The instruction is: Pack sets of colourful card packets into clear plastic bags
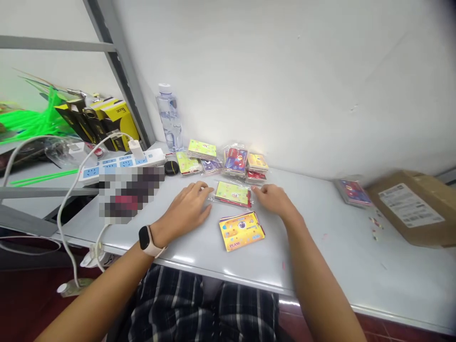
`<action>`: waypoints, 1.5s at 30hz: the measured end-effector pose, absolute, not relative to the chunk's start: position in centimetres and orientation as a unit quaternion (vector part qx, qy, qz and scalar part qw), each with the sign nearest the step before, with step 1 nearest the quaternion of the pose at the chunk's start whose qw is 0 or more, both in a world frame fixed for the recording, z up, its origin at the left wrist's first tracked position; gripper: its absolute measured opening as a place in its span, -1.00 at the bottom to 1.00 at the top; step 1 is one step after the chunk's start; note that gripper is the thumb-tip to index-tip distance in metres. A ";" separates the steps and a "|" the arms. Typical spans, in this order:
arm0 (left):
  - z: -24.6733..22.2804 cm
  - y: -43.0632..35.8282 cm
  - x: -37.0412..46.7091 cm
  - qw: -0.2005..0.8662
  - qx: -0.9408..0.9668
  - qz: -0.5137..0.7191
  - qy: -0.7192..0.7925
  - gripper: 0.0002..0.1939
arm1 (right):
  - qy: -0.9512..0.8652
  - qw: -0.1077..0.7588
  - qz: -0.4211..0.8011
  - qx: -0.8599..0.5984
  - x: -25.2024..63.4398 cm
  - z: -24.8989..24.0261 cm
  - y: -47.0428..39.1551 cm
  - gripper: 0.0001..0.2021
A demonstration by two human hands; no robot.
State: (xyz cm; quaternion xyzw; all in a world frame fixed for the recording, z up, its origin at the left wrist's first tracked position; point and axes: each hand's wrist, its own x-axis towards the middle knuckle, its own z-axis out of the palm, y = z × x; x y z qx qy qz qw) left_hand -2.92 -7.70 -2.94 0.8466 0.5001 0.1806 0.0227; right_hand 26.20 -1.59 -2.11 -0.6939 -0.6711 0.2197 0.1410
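A green card pack (pixel 232 193) in a clear plastic bag lies flat on the table between my hands, with a red edge showing along its lower right side. My left hand (pixel 190 204) rests at the bag's left edge, thumb and fingers apart. At the other end, the curled fingers of my right hand (pixel 274 198) close on the edge of the plastic bag (pixel 253 195). Nearer to me sits a loose stack of yellow cards (pixel 242 232), the top one printed "PLANE". It is slightly fanned and touched by neither hand.
Several bagged card packs (pixel 235 160) are piled against the wall beside a water bottle (pixel 170 118). A power strip (pixel 123 166) with white cables lies left, near a round black case (pixel 171 167). At right are another bagged pack (pixel 353 192) and a cardboard box (pixel 413 206).
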 end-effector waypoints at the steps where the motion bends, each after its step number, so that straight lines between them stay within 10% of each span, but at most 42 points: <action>1: -3.0 -7.6 -2.8 0.019 0.849 0.178 0.497 -0.56 | -0.673 0.150 0.228 -0.688 26.1 -2.2 -1.6 -0.51; 45: -3.8 -6.7 -5.8 -0.127 0.679 0.109 0.715 -0.03 | -0.682 0.212 0.289 -0.637 25.9 -3.0 -1.1 -0.68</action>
